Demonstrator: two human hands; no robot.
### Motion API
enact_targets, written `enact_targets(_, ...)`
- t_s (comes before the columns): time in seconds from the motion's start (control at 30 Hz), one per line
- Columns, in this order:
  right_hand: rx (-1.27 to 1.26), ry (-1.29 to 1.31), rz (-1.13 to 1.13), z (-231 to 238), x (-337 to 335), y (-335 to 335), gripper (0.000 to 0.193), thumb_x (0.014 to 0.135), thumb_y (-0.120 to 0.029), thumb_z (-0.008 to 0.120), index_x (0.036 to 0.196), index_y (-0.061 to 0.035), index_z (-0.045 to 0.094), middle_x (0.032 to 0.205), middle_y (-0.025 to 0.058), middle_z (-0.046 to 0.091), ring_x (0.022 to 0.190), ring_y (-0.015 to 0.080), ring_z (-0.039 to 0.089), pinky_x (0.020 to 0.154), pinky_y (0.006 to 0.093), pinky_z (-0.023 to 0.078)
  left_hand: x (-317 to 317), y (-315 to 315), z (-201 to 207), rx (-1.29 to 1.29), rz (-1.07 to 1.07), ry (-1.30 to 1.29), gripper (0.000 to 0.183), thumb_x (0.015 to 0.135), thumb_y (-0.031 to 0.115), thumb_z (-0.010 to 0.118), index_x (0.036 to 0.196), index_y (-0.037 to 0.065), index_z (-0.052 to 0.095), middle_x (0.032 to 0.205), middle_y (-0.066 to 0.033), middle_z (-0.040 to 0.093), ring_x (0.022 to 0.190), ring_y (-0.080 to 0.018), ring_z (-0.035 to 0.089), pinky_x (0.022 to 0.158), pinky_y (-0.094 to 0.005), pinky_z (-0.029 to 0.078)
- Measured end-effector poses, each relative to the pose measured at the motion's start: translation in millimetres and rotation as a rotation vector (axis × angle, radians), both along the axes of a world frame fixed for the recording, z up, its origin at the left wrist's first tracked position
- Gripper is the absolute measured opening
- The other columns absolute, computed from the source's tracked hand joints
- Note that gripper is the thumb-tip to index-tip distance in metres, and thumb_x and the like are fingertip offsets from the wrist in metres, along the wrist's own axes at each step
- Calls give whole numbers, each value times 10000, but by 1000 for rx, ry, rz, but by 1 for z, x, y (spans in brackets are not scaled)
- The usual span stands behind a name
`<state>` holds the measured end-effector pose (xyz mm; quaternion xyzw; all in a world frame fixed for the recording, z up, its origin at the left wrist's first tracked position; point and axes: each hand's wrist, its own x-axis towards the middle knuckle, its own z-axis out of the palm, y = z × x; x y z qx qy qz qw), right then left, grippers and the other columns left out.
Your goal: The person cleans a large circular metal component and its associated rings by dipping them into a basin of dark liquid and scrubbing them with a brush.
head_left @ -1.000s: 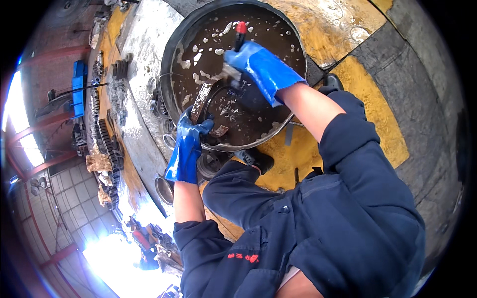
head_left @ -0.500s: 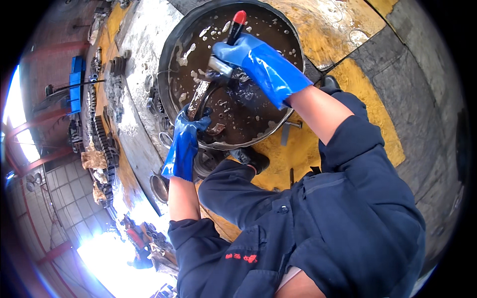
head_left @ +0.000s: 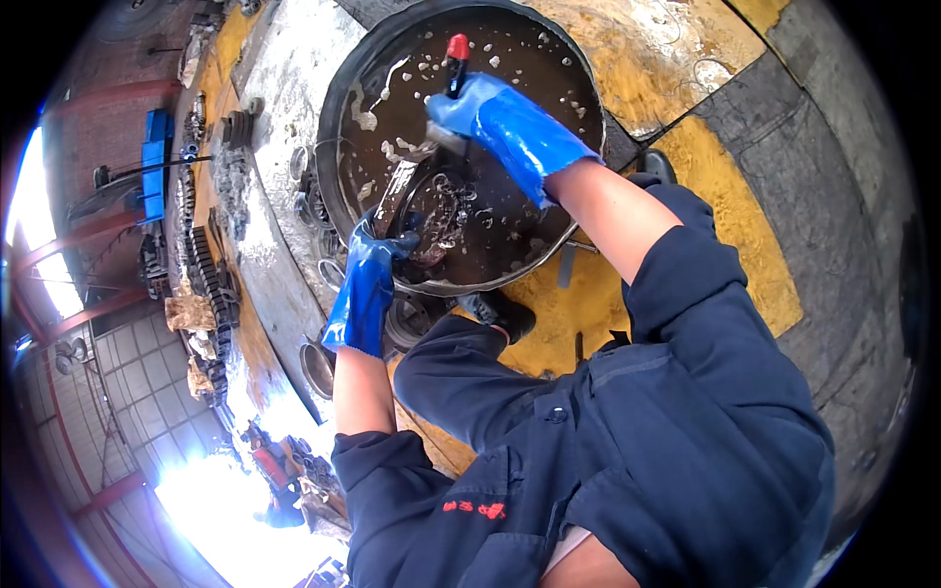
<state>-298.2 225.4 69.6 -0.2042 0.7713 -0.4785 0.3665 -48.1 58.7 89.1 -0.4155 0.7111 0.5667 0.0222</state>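
Observation:
A wide round basin (head_left: 329, 162) of dark, foam-flecked liquid stands in front of me. Wrapped in a blue glove, my right hand (head_left: 490, 110) grips a brush (head_left: 457, 61) with a black, red-tipped handle; its pale metal band is blurred and the bristles are hard to make out. My left hand (head_left: 365, 279), gloved in blue too, is closed around the near end of a wet, dark curved metal part (head_left: 396, 192) at the basin's left side. The brush head is at the part's far end. Its lower portion is hidden by the liquid and my fingers.
Metal rings and a small round bowl (head_left: 316, 369) lie left of the basin. Further left, rows of dark machine parts (head_left: 218, 260) line the floor. A grey metal tool (head_left: 567, 265) lies by the basin's near right edge, close to my shoes (head_left: 505, 314). Yellow and grey floor plates surround the basin.
The brush handle has shifted slightly left and toward me, and its head has moved a little to the right. The liquid by the part is more rippled. My left hand stays nearly still.

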Motion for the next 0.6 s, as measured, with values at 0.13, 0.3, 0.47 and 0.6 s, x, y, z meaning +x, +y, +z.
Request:
enact_targets(0.13, -463, -519, -98, 1, 16, 6, 451, 926, -461, 643, 1022, -53, 808, 925, 189, 789, 898, 332, 766, 861, 427, 591, -1, 1, 0, 7, -11, -11, 572, 840, -95, 785, 1393, 5, 675, 1185, -93, 797, 1003, -182, 744, 863, -316, 586)
enact_targets(0.3, -212, -136, 214, 60, 67, 9, 477, 964, -543, 658, 1136, -128, 817, 1067, 169, 791, 927, 274, 753, 921, 402, 559, 20, -36, -17, 72, 152, -91, 518, 863, -73, 770, 1366, 16, 686, 1114, -91, 792, 945, -180, 740, 803, -312, 588)
enact_targets(0.47, -276, -188, 44, 25, 41, 8, 510, 889, -473, 693, 1144, -46, 806, 1045, 223, 792, 954, 341, 762, 888, 432, 574, 3, -9, -11, -42, -6, -21, 555, 832, -128, 768, 1358, 30, 691, 1104, -76, 792, 870, -169, 721, 741, -288, 570)
enact_targets(0.6, -87, -245, -144, 5, 15, 14, 451, 902, -415, 726, 1169, -62, 814, 1111, 196, 805, 1003, 321, 766, 901, 426, 569, 3, -14, -3, 6, -83, -29, 556, 822, -90, 810, 1353, 24, 689, 1135, -72, 797, 878, -144, 717, 735, -279, 564)
